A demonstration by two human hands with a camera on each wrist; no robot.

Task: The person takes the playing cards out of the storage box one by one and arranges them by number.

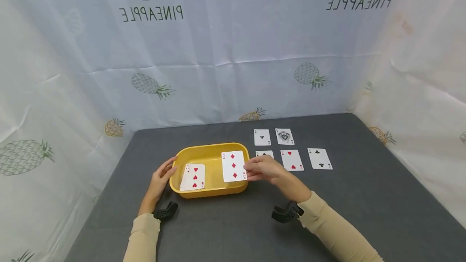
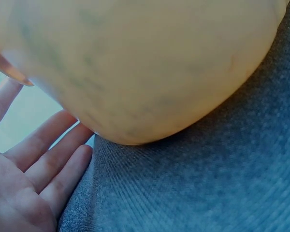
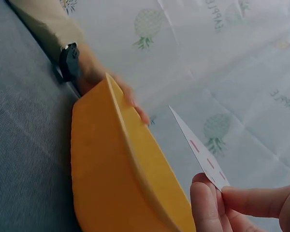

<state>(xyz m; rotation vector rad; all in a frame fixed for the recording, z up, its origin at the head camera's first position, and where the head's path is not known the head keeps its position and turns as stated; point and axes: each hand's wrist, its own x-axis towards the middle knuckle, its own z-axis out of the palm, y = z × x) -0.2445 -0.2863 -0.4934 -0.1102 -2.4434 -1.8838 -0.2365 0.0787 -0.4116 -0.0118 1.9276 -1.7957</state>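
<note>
A person's right hand (image 1: pixel 263 170) pinched a three of diamonds (image 1: pixel 234 166) by its right edge between thumb and fingertips (image 3: pixel 208 203), holding it face up above the right half of a yellow tray (image 1: pixel 209 191) on the grey bench (image 1: pixel 364 213). The card's long axis ran near to far. A small stack of cards (image 1: pixel 193 176) lay in the tray's left half, left of the held card. The left hand (image 1: pixel 161 178), fingers straight, rested against the tray's left wall.
</note>
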